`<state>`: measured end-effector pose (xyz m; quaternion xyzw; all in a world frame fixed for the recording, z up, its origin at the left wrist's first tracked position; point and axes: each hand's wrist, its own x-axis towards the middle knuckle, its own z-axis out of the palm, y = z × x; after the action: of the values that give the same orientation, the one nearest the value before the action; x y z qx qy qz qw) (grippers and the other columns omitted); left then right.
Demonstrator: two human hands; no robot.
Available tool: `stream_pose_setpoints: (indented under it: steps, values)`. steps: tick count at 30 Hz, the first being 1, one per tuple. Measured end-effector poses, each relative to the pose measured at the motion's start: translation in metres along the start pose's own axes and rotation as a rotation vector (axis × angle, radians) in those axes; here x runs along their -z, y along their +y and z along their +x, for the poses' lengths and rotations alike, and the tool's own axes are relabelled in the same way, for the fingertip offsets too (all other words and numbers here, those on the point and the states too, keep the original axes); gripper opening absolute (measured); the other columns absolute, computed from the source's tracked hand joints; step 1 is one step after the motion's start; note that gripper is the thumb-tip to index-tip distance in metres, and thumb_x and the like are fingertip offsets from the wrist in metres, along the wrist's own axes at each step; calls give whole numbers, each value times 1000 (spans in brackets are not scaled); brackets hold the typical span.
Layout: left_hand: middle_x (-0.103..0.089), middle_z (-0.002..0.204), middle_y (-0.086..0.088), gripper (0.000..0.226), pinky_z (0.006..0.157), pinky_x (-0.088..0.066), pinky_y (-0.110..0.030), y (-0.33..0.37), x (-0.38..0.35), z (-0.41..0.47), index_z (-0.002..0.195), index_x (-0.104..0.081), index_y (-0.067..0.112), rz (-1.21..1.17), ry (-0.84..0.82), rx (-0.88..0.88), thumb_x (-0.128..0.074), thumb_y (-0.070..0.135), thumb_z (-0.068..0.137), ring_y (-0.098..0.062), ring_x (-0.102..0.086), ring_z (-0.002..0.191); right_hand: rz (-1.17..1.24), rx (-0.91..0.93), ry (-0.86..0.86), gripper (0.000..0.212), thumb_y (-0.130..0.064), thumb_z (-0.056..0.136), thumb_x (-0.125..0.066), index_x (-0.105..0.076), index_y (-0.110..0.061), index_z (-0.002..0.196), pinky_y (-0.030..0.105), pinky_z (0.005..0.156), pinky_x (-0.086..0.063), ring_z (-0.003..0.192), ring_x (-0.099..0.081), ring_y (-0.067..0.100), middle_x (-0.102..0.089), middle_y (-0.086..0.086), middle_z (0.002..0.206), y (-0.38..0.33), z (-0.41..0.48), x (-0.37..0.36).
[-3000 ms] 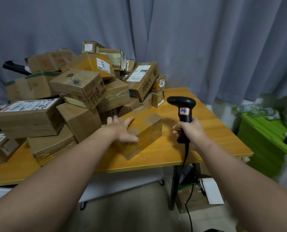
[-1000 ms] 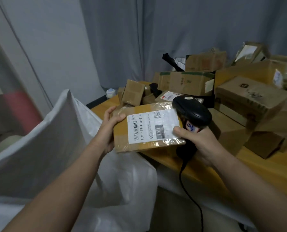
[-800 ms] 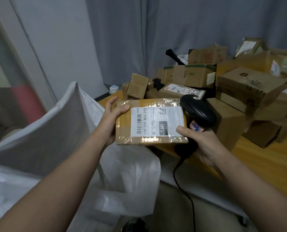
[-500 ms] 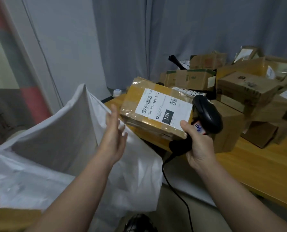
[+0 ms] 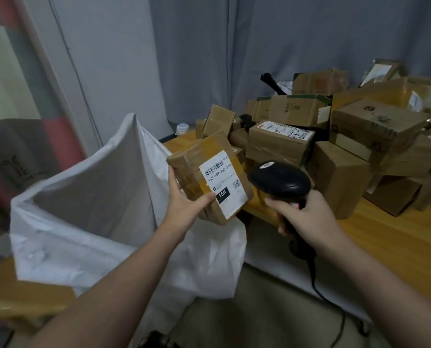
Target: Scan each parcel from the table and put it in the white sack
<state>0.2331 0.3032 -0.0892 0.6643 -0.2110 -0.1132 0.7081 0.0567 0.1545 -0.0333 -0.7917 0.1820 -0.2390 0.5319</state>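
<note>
The parcel [image 5: 194, 172] is up in the air in the left hand [image 5: 184, 204]. It hangs just over the right edge of the white sack [image 5: 96, 192] & near the corner of the surface [image 5: 397, 242]. It is a brown box w/ shiny tape all round. It is tipped: its long side runs top to btm & leans, so the btm end sits more to the right. One corner points up. The side w/ the label [image 5: 223, 183] faces right & toward the camera.

The left hand pinches the box. The thumb lies on the label side near the btm, & the other fingers go round the back, mostly hidden.

The label is white. It has a bar code at the top, then "15H-159-A03-210", a small square code on the right & a black block w/ "15H". The tiny txt is too small to read.

The right hand [image 5: 307, 217] has its fingers curled round the handle of a black scanner [image 5: 279, 180]. The scanner head sits just beside the label. Its cable [image 5: 315, 280] hangs down.

The sack mouth is wide open, left of the parcel. A pile of boxes [image 5: 347, 172] sits on the surface behind. One box [image 5: 272, 144] has a white label w/ a red mark & black scribbles, can't read it.
</note>
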Motion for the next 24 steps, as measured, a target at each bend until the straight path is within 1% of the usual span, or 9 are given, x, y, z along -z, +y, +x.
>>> stream_pose_setpoints:
  steps: [1,3,5,7,8,11,13,16,24]
  values:
    - [-46,133,9,112,91,-49,-25,-2,5,1,149,0,41,33,4,-7,-79,10,76,-15,-52,124,-54,9,-28,18,-22,85,-71,-64,-9,74,26,47,-50,45,-60,21,-58,4,48,-2,-2,-2]
    - [-42,138,9,113,101,-47,-38,-10,13,4,148,-4,43,110,-6,-9,-83,18,71,-16,-48,128,-88,-9,-21,20,-25,84,-71,-63,-10,75,27,46,-50,46,-63,22,-61,4,49,-2,-8,-7]
    - [-36,146,5,116,104,-43,-49,-14,18,2,146,-8,46,178,-12,-7,-87,33,63,-18,-42,132,-47,-45,-3,21,-24,85,-71,-63,-7,77,28,46,-49,46,-63,24,-62,6,51,0,-15,-12]
    - [-34,148,3,119,105,-42,-51,-18,22,-2,146,-9,47,208,-13,-1,-87,44,55,-19,-40,134,-9,-64,0,24,-24,85,-70,-62,-4,75,29,47,-50,46,-62,24,-63,9,53,1,-23,-16]
    - [-33,148,3,119,105,-42,-51,-19,22,-4,146,-9,47,217,-13,-6,-86,43,57,-19,-39,134,4,-68,1,26,-23,86,-70,-62,-2,73,28,46,-51,45,-62,24,-63,10,53,1,-28,-18]
    - [-36,146,4,113,104,-44,-50,-23,26,-8,148,-8,42,227,-15,-28,-86,28,68,-19,-42,132,45,-97,5,30,-24,86,-69,-61,-1,69,27,45,-50,43,-59,23,-61,11,51,4,-40,-27]
    - [-38,145,5,112,105,-43,-49,-24,29,-10,149,-8,40,237,-14,-45,-85,24,69,-18,-42,131,46,-119,6,32,-25,86,-69,-61,-2,65,28,46,-49,43,-58,23,-60,13,52,8,-45,-33]
    - [-37,145,6,112,107,-41,-48,-26,32,-13,149,-8,39,250,-12,-49,-85,25,69,-17,-40,132,63,-134,16,33,-26,86,-69,-61,-7,60,28,47,-48,43,-59,24,-60,13,51,15,-51,-37]
    - [-36,148,4,113,106,-41,-51,-35,37,-18,148,-7,42,255,5,-32,-85,30,68,-19,-40,133,72,-122,-12,24,-23,88,-67,-62,-8,70,29,48,-50,47,-60,25,-60,12,54,16,-60,-35]
